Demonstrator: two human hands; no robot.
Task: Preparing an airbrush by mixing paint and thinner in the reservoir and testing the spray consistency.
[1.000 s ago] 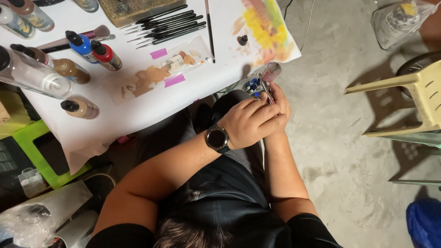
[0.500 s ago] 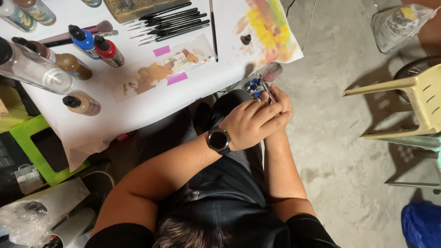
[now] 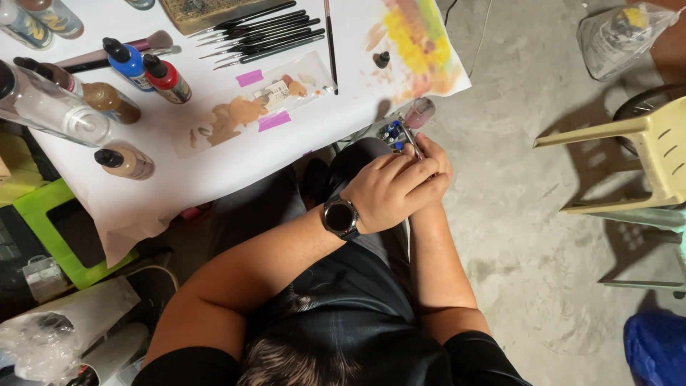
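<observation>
1. Figurine (image 3: pixel 397 133), small with blue parts, sits at the fingertips of both hands, just off the table (image 3: pixel 179 179) edge, above the lap.
2. White sheet covers the table; grey concrete floor (image 3: pixel 529 236) lies to the right, with a yellow plastic chair (image 3: pixel 643 154).
3. Left hand (image 3: pixel 389 191), with a watch (image 3: pixel 340 216) on its wrist, curls over the right hand (image 3: pixel 433 168); both are clenched around the figurine's base.
4. Two paint bottles, blue (image 3: pixel 126 60) and red (image 3: pixel 166 77), stand near several black brushes (image 3: pixel 264 34).
</observation>
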